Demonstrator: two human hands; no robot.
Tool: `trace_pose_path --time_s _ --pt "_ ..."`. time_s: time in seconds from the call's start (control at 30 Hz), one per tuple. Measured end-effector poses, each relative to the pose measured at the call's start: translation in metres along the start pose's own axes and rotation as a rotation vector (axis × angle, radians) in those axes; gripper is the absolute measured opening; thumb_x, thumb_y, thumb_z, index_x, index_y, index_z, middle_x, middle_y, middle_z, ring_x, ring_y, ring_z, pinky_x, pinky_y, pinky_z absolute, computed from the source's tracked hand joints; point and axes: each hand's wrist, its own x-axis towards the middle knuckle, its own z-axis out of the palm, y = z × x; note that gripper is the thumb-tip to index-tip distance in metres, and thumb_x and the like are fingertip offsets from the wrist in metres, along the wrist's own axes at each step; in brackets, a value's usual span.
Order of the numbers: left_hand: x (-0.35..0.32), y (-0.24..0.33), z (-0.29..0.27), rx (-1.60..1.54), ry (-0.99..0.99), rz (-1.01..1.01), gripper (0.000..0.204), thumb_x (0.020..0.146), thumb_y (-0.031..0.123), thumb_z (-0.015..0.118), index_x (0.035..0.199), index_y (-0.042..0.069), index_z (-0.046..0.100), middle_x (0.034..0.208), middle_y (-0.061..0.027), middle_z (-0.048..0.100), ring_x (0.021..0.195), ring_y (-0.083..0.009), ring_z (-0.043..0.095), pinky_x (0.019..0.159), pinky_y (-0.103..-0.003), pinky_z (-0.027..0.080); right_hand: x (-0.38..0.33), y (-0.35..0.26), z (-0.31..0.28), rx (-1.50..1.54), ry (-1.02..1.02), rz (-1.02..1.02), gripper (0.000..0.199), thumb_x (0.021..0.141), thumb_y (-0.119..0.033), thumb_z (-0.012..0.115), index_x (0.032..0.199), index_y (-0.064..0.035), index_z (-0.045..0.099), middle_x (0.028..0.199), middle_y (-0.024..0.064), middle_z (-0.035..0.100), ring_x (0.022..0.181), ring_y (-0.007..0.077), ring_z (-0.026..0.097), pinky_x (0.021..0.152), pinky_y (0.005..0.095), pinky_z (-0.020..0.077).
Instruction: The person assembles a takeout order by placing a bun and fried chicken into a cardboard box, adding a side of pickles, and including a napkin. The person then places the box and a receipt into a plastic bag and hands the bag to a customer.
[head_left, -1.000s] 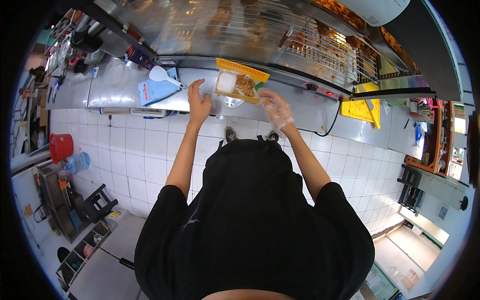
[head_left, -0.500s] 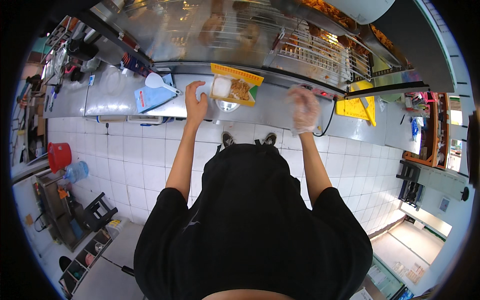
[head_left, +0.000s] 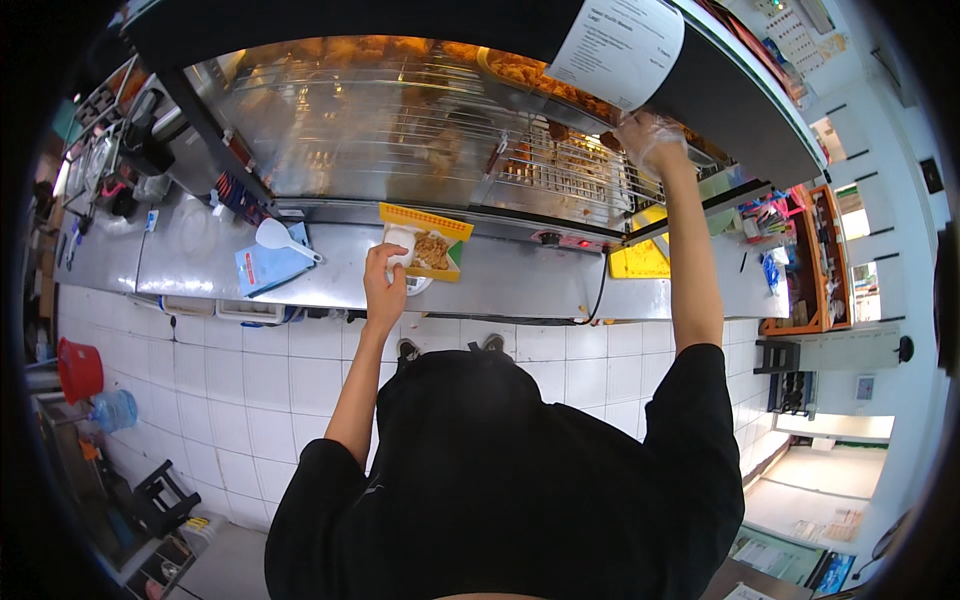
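The left hand (head_left: 383, 285) is closed around the near left corner of a yellow-edged paper box (head_left: 425, 243) with fried pieces showing inside it. Fingers wrap the box's white side and the thumb sits along its edge, so the grip is narrow and firm. The box rests on the steel counter (head_left: 520, 285), toward the middle of its length and close to the back edge, just under the front of the glass warming cabinet (head_left: 400, 130).

The right hand (head_left: 648, 135) wears a thin clear glove and is stretched up and away from the box, into the right end of the cabinet above the wire rack (head_left: 570, 175). Its fingers are curled, but whether they hold a piece of food cannot be told, since the glove and glare blur them.

To the left of the box, a white scoop (head_left: 283, 238) lies on a blue sheet (head_left: 268, 268) on the counter. A yellow tray (head_left: 638, 262) sits near the counter's right end, below the raised arm.
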Motion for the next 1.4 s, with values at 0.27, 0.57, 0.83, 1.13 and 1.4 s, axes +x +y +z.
trace_pose_path --time_s 0.27,0.57,0.83,1.13,1.4 --pt "-0.026 -0.003 -0.011 -0.008 0.060 -0.092 0.027 0.080 -0.007 0.049 0.101 0.003 0.063 0.108 -0.0130 0.057 0.107 -0.0280 0.057 0.096 -0.035 0.043 0.056 0.004 0.013 0.252 -0.151 -0.076 0.057 0.098 -0.039 0.051 0.146 -0.0102 0.043 0.152 0.0174 0.042 0.144 0.0354 0.032 0.117 0.0407 0.0298" --pt "-0.035 -0.015 -0.024 0.041 0.114 -0.118 0.024 0.083 -0.004 0.050 0.101 0.006 0.064 0.112 -0.0091 0.058 0.106 -0.0253 0.056 0.084 -0.033 0.042 0.052 0.016 0.014 0.079 -0.061 0.039 0.057 0.094 -0.028 0.056 0.146 -0.0081 0.042 0.154 0.0180 0.038 0.144 0.0352 0.033 0.117 0.0420 0.0290" --pt "-0.032 -0.020 -0.017 -0.009 0.089 -0.121 0.025 0.082 -0.003 0.050 0.100 0.008 0.064 0.111 -0.0077 0.059 0.105 -0.0230 0.057 0.083 -0.034 0.042 0.037 0.005 0.027 -0.167 0.064 0.233 0.060 0.091 -0.018 0.059 0.147 -0.0063 0.040 0.156 0.0186 0.035 0.144 0.0351 0.033 0.118 0.0432 0.0283" --pt "-0.031 -0.019 -0.016 0.013 0.099 -0.093 0.027 0.082 -0.004 0.050 0.102 0.007 0.064 0.109 -0.0068 0.059 0.104 -0.0219 0.057 0.081 -0.033 0.044 0.005 -0.038 0.076 1.613 1.372 0.175 0.012 0.093 -0.001 0.060 0.101 -0.0012 0.069 0.096 0.0050 0.069 0.084 0.0139 0.061 0.072 0.0290 0.0504" --pt "-0.029 -0.036 -0.036 0.064 0.157 -0.146 0.027 0.081 -0.003 0.051 0.102 0.008 0.065 0.109 -0.0064 0.060 0.103 -0.0209 0.057 0.082 -0.034 0.045 -0.115 -0.160 0.191 1.101 0.855 -0.139 0.015 0.085 0.003 0.066 0.096 -0.0067 0.068 0.096 0.0083 0.069 0.090 0.0204 0.065 0.083 0.0329 0.0533"
